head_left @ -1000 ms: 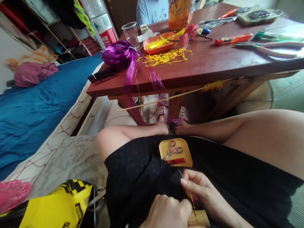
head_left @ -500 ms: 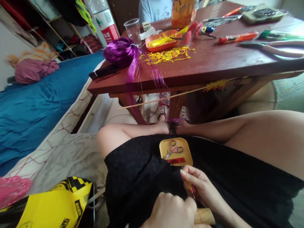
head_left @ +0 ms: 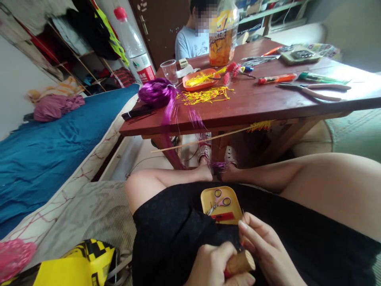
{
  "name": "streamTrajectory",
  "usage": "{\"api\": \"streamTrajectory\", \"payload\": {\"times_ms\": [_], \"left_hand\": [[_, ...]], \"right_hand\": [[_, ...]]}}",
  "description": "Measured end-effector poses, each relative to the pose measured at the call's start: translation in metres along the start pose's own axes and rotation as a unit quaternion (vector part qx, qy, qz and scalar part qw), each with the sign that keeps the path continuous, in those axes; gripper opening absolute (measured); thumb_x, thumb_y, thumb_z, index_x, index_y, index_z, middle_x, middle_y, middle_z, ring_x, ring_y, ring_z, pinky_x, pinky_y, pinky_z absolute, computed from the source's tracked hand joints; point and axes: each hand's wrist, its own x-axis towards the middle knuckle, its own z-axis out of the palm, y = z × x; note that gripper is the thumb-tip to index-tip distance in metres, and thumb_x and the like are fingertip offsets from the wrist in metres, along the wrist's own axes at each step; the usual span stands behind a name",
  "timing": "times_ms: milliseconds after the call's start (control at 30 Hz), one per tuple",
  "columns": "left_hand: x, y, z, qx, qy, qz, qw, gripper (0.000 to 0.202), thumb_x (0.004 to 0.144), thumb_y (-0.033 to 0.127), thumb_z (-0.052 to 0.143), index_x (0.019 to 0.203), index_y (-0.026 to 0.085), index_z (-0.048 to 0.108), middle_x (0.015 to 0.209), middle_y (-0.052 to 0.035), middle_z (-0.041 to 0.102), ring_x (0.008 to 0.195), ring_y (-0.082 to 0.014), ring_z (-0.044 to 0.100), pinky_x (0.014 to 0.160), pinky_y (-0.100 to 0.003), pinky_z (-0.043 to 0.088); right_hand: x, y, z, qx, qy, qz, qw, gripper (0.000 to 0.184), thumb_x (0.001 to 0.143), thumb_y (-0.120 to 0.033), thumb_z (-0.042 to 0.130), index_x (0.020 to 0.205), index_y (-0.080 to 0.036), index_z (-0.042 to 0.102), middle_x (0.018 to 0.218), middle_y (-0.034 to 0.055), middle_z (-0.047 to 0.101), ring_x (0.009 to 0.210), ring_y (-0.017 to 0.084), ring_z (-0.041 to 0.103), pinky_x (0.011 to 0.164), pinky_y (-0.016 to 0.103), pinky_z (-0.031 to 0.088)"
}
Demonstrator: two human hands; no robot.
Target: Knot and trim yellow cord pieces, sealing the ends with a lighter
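Note:
My left hand [head_left: 212,262] is closed around a short round piece of wood [head_left: 244,262], its pale cut end facing right. Just beside it, my right hand [head_left: 264,246] pinches a thin strand with a red part [head_left: 242,241] between thumb and fingers; most of the strand is hidden. Both hands are over the black cloth [head_left: 172,226] on my lap. Beyond them, a yellow tray [head_left: 206,196] rests on the cloth, holding scissors [head_left: 220,201] with pink and black handles and a flat red piece [head_left: 223,216].
A red-brown table [head_left: 250,105] stands ahead, bearing purple fibre [head_left: 156,93], yellow strands [head_left: 205,96], an orange dish [head_left: 186,82], pliers [head_left: 315,88] and bottles. A thin stick [head_left: 193,142] juts below its edge. Another person [head_left: 190,41] sits behind. A yellow bag [head_left: 65,270] lies at left.
The view has tipped upward, showing more of the room. My left hand has turned, bringing the wooden piece's end into view. My right hand's pinch has shifted slightly right relative to the tray.

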Motion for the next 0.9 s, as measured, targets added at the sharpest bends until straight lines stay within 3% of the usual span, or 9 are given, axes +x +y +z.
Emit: {"api": "streamTrajectory", "payload": {"times_ms": [100,233,333,500,667,767,833,900], "left_hand": [[-0.001,-0.005,0.008,0.107,0.008,-0.022,0.994,0.049,0.068,0.066,0.050,0.052,0.019,0.043,0.045,0.0059,0.030,0.039,-0.0080,0.027,0.040,-0.024,0.016],[-0.004,-0.018,0.021,0.240,0.064,0.058,0.967,0.056,0.071,0.072,0.039,0.052,0.021,0.049,0.039,0.0012,0.042,0.035,-0.0122,0.039,0.040,-0.027,0.016],[-0.005,-0.022,0.026,0.290,0.071,0.108,0.948,0.055,0.076,0.069,0.036,0.058,0.020,0.054,0.042,-0.0020,0.054,0.037,-0.0144,0.050,0.039,-0.027,0.020],[-0.007,-0.012,0.026,0.319,0.067,0.118,0.938,0.056,0.078,0.067,0.035,0.053,0.019,0.052,0.039,-0.0017,0.053,0.031,-0.0122,0.043,0.037,-0.028,0.017],[0.000,-0.005,0.019,0.194,0.079,0.056,0.976,0.048,0.074,0.064,0.047,0.056,0.020,0.052,0.042,0.0024,0.041,0.036,-0.0105,0.032,0.040,-0.026,0.015],[0.006,-0.003,0.005,0.022,0.090,-0.012,0.996,0.048,0.066,0.066,0.056,0.080,0.020,0.055,0.050,0.0053,0.037,0.043,-0.0103,0.031,0.044,-0.024,0.018],[0.008,-0.006,-0.006,-0.119,0.068,-0.013,0.990,0.065,0.060,0.071,0.056,0.099,0.019,0.048,0.052,0.0076,0.035,0.045,-0.0092,0.028,0.044,-0.022,0.020],[0.007,-0.012,-0.014,-0.226,0.036,0.013,0.973,0.073,0.061,0.073,0.053,0.109,0.019,0.043,0.052,0.0091,0.032,0.045,-0.0075,0.025,0.043,-0.021,0.019]], "right_hand": [[0.003,0.001,0.003,0.008,0.000,0.009,1.000,0.043,0.067,-0.048,0.071,0.056,-0.018,0.042,0.047,-0.0096,0.033,0.043,0.004,0.020,0.039,0.015,0.018],[0.007,0.013,0.004,0.037,-0.011,0.059,0.997,0.046,0.067,-0.052,0.068,0.056,-0.020,0.037,0.039,-0.0128,0.028,0.035,0.001,0.014,0.034,0.015,0.011],[0.008,0.024,0.002,0.049,0.000,0.079,0.996,0.048,0.067,-0.055,0.067,0.057,-0.021,0.034,0.037,-0.0140,0.027,0.033,0.000,0.010,0.032,0.015,0.007],[0.011,0.031,0.001,0.046,0.019,0.086,0.995,0.049,0.066,-0.055,0.067,0.059,-0.022,0.032,0.037,-0.0155,0.025,0.033,0.000,0.007,0.032,0.015,0.005],[0.009,0.006,0.001,0.014,0.044,0.031,0.998,0.045,0.066,-0.054,0.067,0.058,-0.020,0.038,0.041,-0.0129,0.029,0.037,0.002,0.014,0.034,0.015,0.013],[0.000,-0.024,-0.008,-0.088,0.078,-0.095,0.989,0.041,0.067,-0.052,0.068,0.056,-0.018,0.048,0.049,-0.0071,0.040,0.046,0.006,0.030,0.042,0.016,0.027],[-0.005,-0.041,-0.017,-0.167,0.122,-0.176,0.962,0.038,0.071,-0.051,0.064,0.056,-0.019,0.051,0.051,-0.0047,0.044,0.050,0.008,0.035,0.045,0.018,0.031],[-0.005,-0.053,-0.028,-0.180,0.163,-0.201,0.949,0.036,0.073,-0.050,0.063,0.056,-0.020,0.051,0.051,-0.0044,0.043,0.050,0.009,0.035,0.044,0.018,0.031]]}}
